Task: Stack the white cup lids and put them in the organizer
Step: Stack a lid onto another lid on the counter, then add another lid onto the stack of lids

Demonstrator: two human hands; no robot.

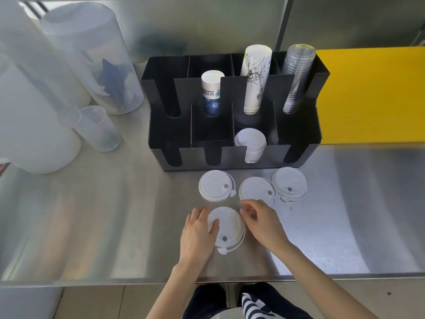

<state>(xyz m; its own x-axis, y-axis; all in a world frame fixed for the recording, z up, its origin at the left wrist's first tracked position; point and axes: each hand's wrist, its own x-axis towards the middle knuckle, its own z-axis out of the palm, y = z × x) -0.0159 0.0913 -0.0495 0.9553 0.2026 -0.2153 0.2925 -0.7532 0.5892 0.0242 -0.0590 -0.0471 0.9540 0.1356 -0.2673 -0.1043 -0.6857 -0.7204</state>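
Observation:
A white cup lid lies on the steel counter near the front edge. My left hand grips its left rim and my right hand touches its right rim with the fingertips. Three more white lids lie beyond it: one at the left, one in the middle, one at the right, the last two overlapping. The black organizer stands behind them, with a stack of white lids in its front third slot.
The organizer's back slots hold a blue-and-white cup stack, a tall printed cup stack and clear cups. Translucent plastic containers crowd the left. A yellow board lies at the right. The counter edge runs close to me.

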